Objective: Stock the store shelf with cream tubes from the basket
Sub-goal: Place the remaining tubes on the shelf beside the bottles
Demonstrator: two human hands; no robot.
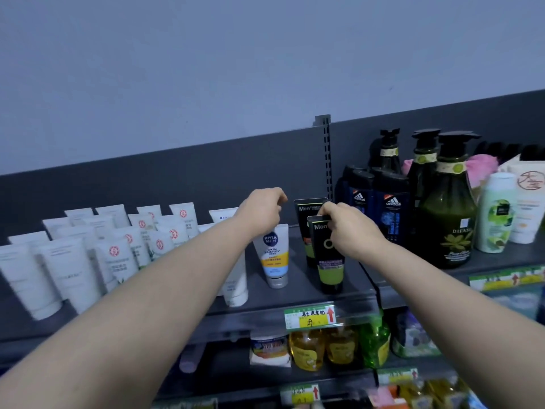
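On the dark top shelf [295,304] a black-and-green men's cream tube [328,261] stands upright on its cap, and my right hand [352,227] pinches its top edge. A second black-and-green tube [306,222] stands right behind it. My left hand [262,212] hovers with loosely curled fingers just above a white, yellow and blue men's tube [272,255]; whether it touches the tube is unclear. Several white cream tubes [73,267] with red logos stand in rows on the left. The basket is out of view.
Dark blue shower gel bottles [392,208] and tall dark green pump bottles [446,216] crowd the shelf right of the upright post [324,160]. A price label [311,315] hangs on the shelf's front edge. Yellow and green bottles [324,349] fill the shelf below.
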